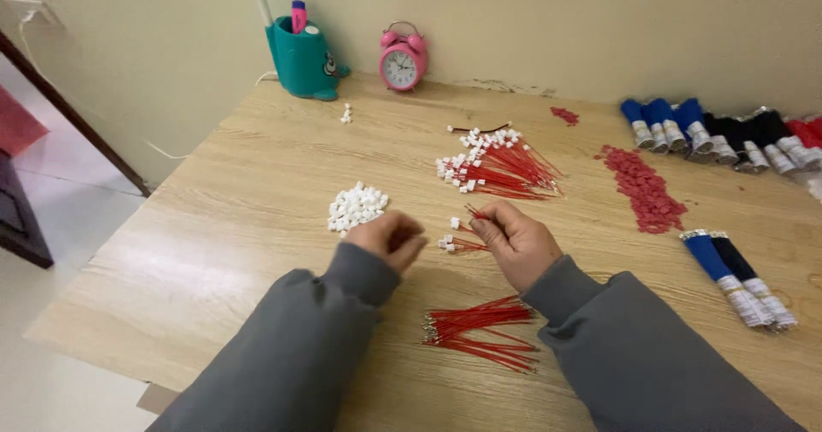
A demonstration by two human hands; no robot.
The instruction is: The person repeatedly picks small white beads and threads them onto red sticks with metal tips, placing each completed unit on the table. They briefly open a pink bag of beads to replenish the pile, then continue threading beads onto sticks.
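Your right hand (516, 242) is pinched around a thin red wire (473, 212), whose end pokes out up and to the left of your fingertips. Your left hand (390, 237) is curled with the fingers drawn in; it may be holding a small white connector, but the fingers hide whatever is inside, so you cannot tell. The two hands sit near each other above the wooden table (240, 192), not touching.

Just left of your left hand lies a heap of white connectors (356, 206). Between your hands, on the table, rest a few finished wires (458, 242) with white ends. Further back sits the larger finished pile (497, 165), red wires fanned out with white connectors at the left. Below your right hand, between your grey sleeves, lies a bundle of bare red wires (479, 329).

To your right is a strip of red connectors (640, 188), and near it two wire bundles (736, 276), blue and black. More bundles (728, 132) line the far right edge. At the wall stand a pink alarm clock (402, 58) and a teal pen holder (302, 59).
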